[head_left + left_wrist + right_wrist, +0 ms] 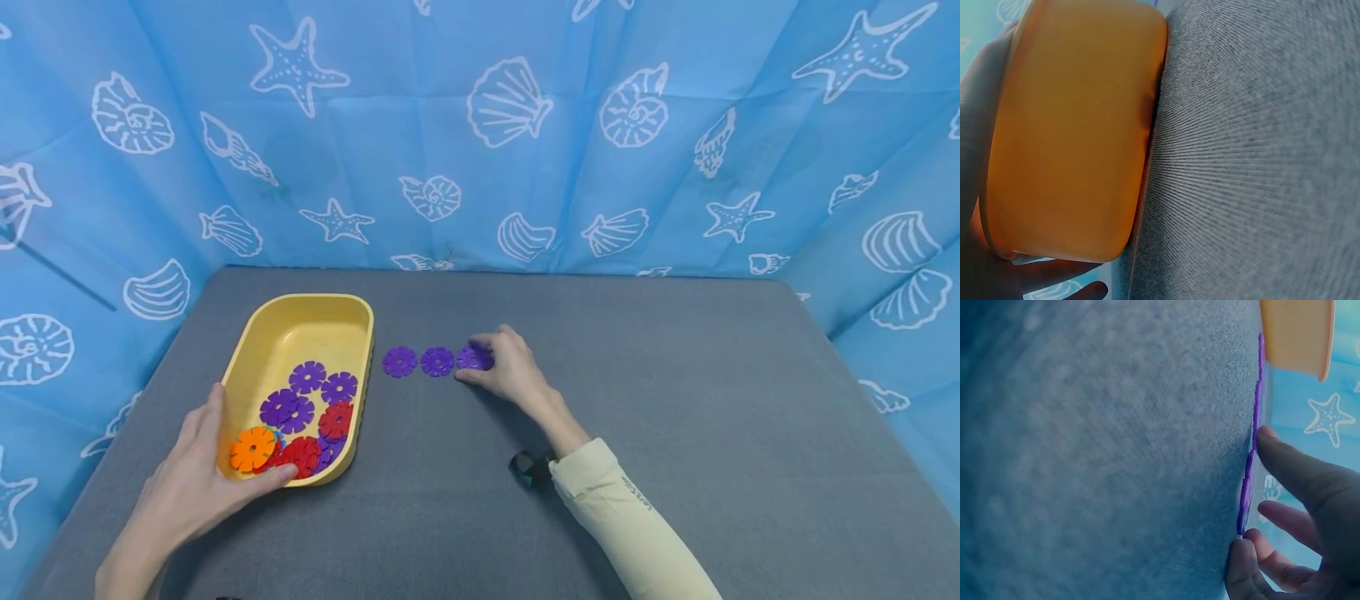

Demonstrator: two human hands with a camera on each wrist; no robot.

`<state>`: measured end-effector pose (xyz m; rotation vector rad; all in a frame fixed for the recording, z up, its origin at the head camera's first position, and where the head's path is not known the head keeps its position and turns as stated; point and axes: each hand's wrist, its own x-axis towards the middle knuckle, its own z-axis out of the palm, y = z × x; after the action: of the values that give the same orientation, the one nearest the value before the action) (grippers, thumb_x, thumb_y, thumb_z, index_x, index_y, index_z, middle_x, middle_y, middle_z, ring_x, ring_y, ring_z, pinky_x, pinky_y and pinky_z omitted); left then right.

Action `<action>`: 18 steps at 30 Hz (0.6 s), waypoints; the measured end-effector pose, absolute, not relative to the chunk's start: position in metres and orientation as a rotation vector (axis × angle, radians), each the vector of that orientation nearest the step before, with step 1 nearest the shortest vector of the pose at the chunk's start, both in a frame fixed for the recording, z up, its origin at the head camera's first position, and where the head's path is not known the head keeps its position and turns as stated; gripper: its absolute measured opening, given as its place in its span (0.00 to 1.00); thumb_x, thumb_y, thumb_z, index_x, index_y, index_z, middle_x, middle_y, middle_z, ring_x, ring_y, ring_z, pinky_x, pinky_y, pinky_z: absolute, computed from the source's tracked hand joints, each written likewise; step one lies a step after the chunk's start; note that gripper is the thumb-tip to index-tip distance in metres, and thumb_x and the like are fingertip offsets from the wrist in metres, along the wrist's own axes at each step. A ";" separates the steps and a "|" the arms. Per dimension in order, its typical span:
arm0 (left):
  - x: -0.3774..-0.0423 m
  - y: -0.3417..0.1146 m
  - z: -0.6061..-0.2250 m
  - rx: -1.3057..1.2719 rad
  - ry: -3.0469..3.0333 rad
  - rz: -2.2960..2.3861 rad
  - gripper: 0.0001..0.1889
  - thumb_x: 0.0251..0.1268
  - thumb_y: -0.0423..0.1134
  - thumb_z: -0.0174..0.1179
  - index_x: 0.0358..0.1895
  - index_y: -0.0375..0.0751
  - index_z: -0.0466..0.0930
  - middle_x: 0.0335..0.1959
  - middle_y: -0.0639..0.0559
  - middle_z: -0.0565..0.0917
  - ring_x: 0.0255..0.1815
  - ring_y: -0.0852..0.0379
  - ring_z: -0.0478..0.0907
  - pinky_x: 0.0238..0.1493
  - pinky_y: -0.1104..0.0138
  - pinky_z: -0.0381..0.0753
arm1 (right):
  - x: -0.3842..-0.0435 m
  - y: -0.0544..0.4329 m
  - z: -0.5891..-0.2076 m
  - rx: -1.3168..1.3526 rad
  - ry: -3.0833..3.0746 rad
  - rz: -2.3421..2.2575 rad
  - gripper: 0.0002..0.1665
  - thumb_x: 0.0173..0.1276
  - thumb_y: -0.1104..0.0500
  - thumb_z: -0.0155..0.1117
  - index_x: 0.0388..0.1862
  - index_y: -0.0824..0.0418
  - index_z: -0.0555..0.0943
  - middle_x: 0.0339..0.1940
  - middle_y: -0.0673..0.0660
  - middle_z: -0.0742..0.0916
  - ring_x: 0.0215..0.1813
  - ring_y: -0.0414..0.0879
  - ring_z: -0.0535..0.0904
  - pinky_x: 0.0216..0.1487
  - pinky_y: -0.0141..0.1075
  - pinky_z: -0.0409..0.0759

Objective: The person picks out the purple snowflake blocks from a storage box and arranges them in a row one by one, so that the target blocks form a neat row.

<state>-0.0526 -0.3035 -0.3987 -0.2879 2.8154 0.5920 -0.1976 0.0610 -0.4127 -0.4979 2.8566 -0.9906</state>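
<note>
Three purple notched plastic discs lie flat in a row on the grey table: a left one (399, 362), a middle one (437, 362) and a right one (472, 357). My right hand (513, 365) holds the right disc by its edges, with the thumb on one side and fingertips on the other, partly covering it. To the left stands a yellow plastic bin (318, 319). My left hand (183, 475) grips its near left corner, thumb over the front rim and fingers along the outer side. Inside lie several purple discs (307, 377), red discs (335, 421) and an orange disc (252, 449).
A grey cloth (675, 400) covers the table. Blue curtains (570, 183) with white sea-shell prints hang behind and at both sides. By the right wrist sits a small black strap-like object (528, 468).
</note>
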 end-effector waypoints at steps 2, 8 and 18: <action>-0.053 -0.304 -0.399 -0.287 2.815 0.590 0.76 0.52 0.77 0.63 0.80 0.35 0.18 0.76 0.19 0.47 0.63 0.22 0.61 0.57 0.25 0.69 | -0.197 0.060 -0.411 -0.505 2.868 -1.011 0.34 0.58 0.51 0.81 0.61 0.66 0.84 0.48 0.64 0.85 0.51 0.55 0.80 0.54 0.49 0.82; -0.053 -0.304 -0.399 -0.281 2.822 0.590 0.76 0.52 0.77 0.64 0.80 0.35 0.19 0.76 0.19 0.47 0.63 0.22 0.61 0.56 0.25 0.70 | -0.193 0.051 -0.400 -0.534 2.871 -1.119 0.33 0.60 0.52 0.80 0.61 0.65 0.84 0.47 0.64 0.85 0.50 0.56 0.82 0.51 0.46 0.83; -0.053 -0.304 -0.400 -0.290 2.819 0.601 0.76 0.51 0.77 0.64 0.80 0.36 0.19 0.75 0.19 0.47 0.63 0.23 0.60 0.56 0.26 0.71 | -0.184 0.022 -0.374 -0.756 2.699 -1.337 0.28 0.63 0.55 0.78 0.60 0.63 0.84 0.54 0.66 0.86 0.56 0.62 0.84 0.59 0.51 0.85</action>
<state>-0.0528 -0.3037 -0.3997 -0.2897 2.8187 0.6007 -0.1841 0.0223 -0.3745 -0.7562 2.6994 -1.3369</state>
